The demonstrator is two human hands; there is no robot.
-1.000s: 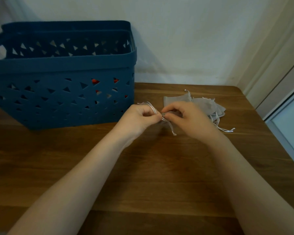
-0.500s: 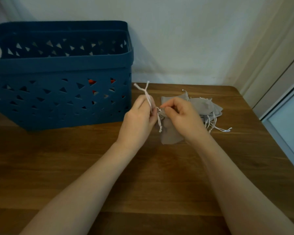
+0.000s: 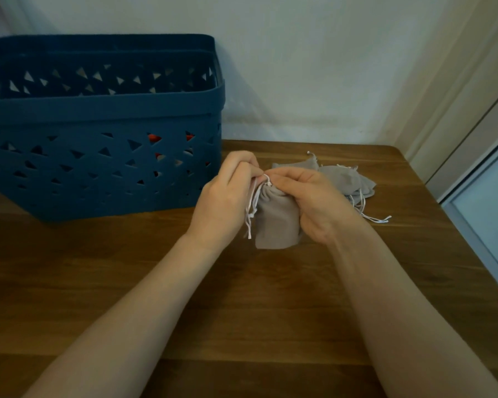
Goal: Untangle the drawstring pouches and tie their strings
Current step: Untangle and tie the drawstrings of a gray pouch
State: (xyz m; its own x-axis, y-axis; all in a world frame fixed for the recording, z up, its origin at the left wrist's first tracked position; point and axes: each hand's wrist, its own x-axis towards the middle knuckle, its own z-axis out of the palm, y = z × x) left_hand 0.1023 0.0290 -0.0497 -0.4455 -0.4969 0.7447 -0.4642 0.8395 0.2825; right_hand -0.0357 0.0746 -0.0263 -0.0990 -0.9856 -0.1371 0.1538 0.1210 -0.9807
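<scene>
Both hands meet over the wooden table (image 3: 127, 282), just to the right of the blue basket (image 3: 98, 156). Left hand (image 3: 224, 202) has its fingers curled, and its fingertips pinch the white string (image 3: 255, 201) at the gathered neck of a grey pouch (image 3: 275, 222). Loose ends of this string hang down along the left side of the pouch, beside the left palm. Right hand (image 3: 316, 205) grips the pouch from its right side; the thumb and the first finger close on the neck, touching the fingertips of the left hand, while the other fingers curl behind the cloth. The pouch stands almost upright between the two hands; whether its bottom edge touches the table, I cannot tell.

Further right of the basket, behind the right hand, a small pile of other grey pouches (image 3: 342, 179) lies flat on the table. Their white strings (image 3: 368, 214) spread out loosely toward the right.

Through the triangular holes of the basket, something red (image 3: 153, 137) shows inside, but what it is I cannot tell.
</scene>
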